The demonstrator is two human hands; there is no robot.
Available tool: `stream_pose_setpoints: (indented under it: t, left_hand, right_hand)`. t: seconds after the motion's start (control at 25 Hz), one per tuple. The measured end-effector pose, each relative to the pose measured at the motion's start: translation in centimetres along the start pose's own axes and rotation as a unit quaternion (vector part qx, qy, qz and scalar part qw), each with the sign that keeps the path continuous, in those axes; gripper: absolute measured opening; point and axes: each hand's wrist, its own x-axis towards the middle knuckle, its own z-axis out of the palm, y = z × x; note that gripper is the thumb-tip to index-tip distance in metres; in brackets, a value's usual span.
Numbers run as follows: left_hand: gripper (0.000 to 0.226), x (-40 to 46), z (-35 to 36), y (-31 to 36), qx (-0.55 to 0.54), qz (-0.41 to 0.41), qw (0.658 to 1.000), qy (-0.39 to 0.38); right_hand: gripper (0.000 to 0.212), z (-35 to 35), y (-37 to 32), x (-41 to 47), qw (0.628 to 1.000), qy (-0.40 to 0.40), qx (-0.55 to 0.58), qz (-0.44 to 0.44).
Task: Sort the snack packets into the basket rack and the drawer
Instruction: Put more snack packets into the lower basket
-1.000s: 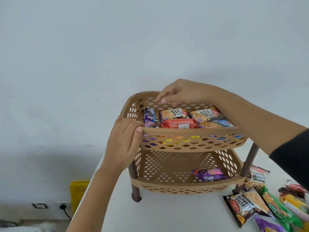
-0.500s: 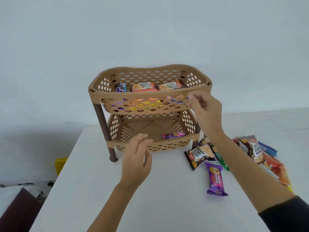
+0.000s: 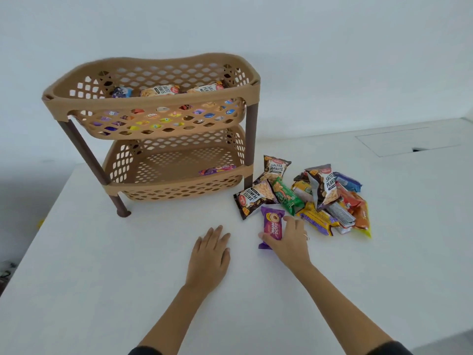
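Observation:
A tan two-tier basket rack [image 3: 153,98] on dark brown legs stands on the white table [image 3: 102,278]. Its upper basket holds several snack packets; the lower basket holds one purple packet [image 3: 217,170]. A heap of loose packets [image 3: 322,198] lies to the right of the rack, among them salted peanuts [image 3: 275,167]. My right hand [image 3: 289,242] is closed around a purple biscuit packet [image 3: 272,224] lying on the table in front of the heap. Flat on the table to its left rests my left hand [image 3: 210,252], fingers apart and holding nothing.
The table's left edge [image 3: 33,242] drops off to the floor. A recessed panel with a dark slot [image 3: 409,142] sits in the surface at the far right. A plain wall stands behind the rack.
Both hands have left the rack and come down to the table. My right hand has closed on the purple biscuit packet; the left has settled flat. The view has pulled back and tilted down.

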Motion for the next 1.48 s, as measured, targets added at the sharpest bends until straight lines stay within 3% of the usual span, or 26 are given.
stream_pose_setpoints:
  t: [0.08,0.24,0.4,0.56,0.64,0.8,0.96,1.04,1.2,1.36,1.48]
  left_hand:
    - [0.051,-0.2,0.1,0.0,-0.001,-0.006,1.000,-0.002]
    - [0.056,-0.7,0.0,0.1,-0.010,-0.019,1.000,-0.001]
    - [0.064,-1.5,0.1,0.2,-0.056,-0.027,0.998,0.001]
    - [0.047,-1.6,-1.6,0.4,-0.201,-0.066,0.977,0.004]
    - [0.045,-1.3,-3.2,0.4,-0.234,-0.067,0.969,0.043]
    - [0.044,0.8,-8.0,-1.2,-0.208,-0.070,0.967,0.126]
    - [0.044,4.0,-12.5,-5.4,-0.136,-0.045,0.969,0.200]
    - [0.044,5.4,-13.5,-7.5,-0.096,-0.045,0.974,0.201]
    - [0.050,6.9,-12.9,-9.9,-0.025,-0.039,0.982,0.181]
    - [0.045,7.2,-11.5,-10.5,-0.010,-0.026,0.980,0.199]
    - [0.043,7.3,-11.1,-10.8,-0.008,-0.024,0.977,0.210]
  right_hand:
    - [0.080,0.1,0.1,0.1,0.999,-0.035,-0.018,0.019]
    - [0.041,-0.2,0.0,0.5,0.998,-0.053,0.019,0.040]
    - [0.026,-1.6,0.6,-0.4,0.997,-0.050,0.061,0.020]
    - [0.031,-2.8,0.0,-1.6,0.988,-0.062,0.136,-0.046]
    - [0.037,-3.3,-1.6,-1.7,0.981,-0.084,0.156,-0.085]
    - [0.054,-3.7,-6.7,-0.2,0.970,-0.114,0.144,-0.161]
    - [0.045,-2.9,-12.7,1.8,0.948,-0.099,0.142,-0.267]
    - [0.039,-2.2,-15.9,3.8,0.944,-0.069,0.123,-0.299]
    - [0.045,1.8,-20.7,11.9,0.962,-0.090,0.080,-0.245]
    - [0.045,4.6,-22.3,19.3,0.973,-0.128,-0.071,-0.177]
    - [0.047,5.3,-22.3,21.7,0.948,-0.190,-0.212,-0.140]
